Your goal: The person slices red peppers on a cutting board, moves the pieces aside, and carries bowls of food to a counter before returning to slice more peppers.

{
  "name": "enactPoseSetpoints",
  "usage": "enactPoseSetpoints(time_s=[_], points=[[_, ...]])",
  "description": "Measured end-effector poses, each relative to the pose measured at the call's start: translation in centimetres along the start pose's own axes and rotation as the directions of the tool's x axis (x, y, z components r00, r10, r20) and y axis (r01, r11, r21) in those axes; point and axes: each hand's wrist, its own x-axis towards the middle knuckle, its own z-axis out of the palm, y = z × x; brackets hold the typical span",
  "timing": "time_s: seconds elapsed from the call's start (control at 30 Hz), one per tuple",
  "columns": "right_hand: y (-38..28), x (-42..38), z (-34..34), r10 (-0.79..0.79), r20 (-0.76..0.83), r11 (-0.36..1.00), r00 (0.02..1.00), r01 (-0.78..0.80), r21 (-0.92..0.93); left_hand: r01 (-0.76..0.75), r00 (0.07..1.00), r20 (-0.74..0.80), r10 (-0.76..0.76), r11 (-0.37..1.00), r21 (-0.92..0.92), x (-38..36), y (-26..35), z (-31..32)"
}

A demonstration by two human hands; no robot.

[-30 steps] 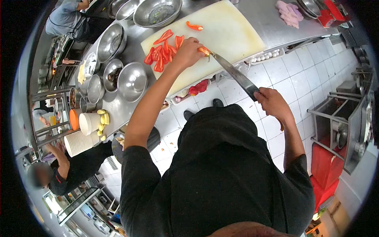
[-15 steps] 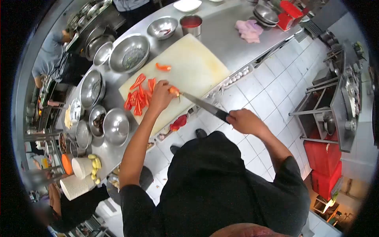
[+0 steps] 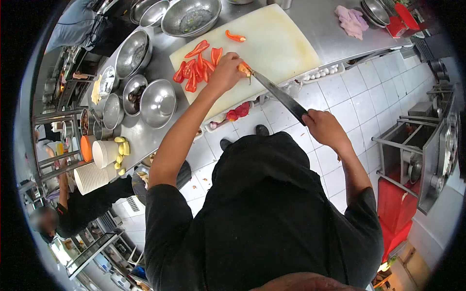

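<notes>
The left hand point(image 3: 225, 72) pins a small orange-red pepper piece point(image 3: 244, 68) on the pale rectangular plastic cutting board point(image 3: 281, 39), fingers curled around it. The right hand point(image 3: 324, 127), fingers wrapped tight, grips the long steel kitchen knife point(image 3: 279, 93), tip touching the pepper. Sliced red pepper strips point(image 3: 196, 65) lie at 9 o'clock of the left hand.

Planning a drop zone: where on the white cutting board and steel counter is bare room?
Bare: the right half of the white cutting board, between the lone red pepper strip and the board's right edge; also the steel counter between the board and the pink cloth. Crowded: the board's left, with the red pepper pile, left hand, long knife; the steel bowls further left.
</notes>
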Motion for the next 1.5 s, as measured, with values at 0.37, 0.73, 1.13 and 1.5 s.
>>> enactPoseSetpoints(time_s=[0.37,0.73,1.13,1.5], points=[[-1.2,0.4,-0.8,0.084,0.132,0.991,0.988,-0.097,0.095,-0.024,1.0,-0.01,0.024,0.999,-0.026,-0.3,-0.1,-0.2],[1.1,1.6,-0.4,0.184,0.413,0.827,0.892,-0.367,0.426,-0.082,0.997,-0.015,0.082,0.997,0.008,-0.4,-0.7,-0.2],[4.7,3.4,3.1,-0.041,0.55,0.577,0.834,-0.429,0.695,-0.17,0.983,0.083,0.165,0.984,0.058,-0.6,-1.3,-1.4],[4.9,3.6,3.7,-0.087,0.563,0.565,0.822,-0.425,0.707,-0.243,0.97,-0.001,0.244,0.965,0.097,-1.3,-2.3,-0.6]])
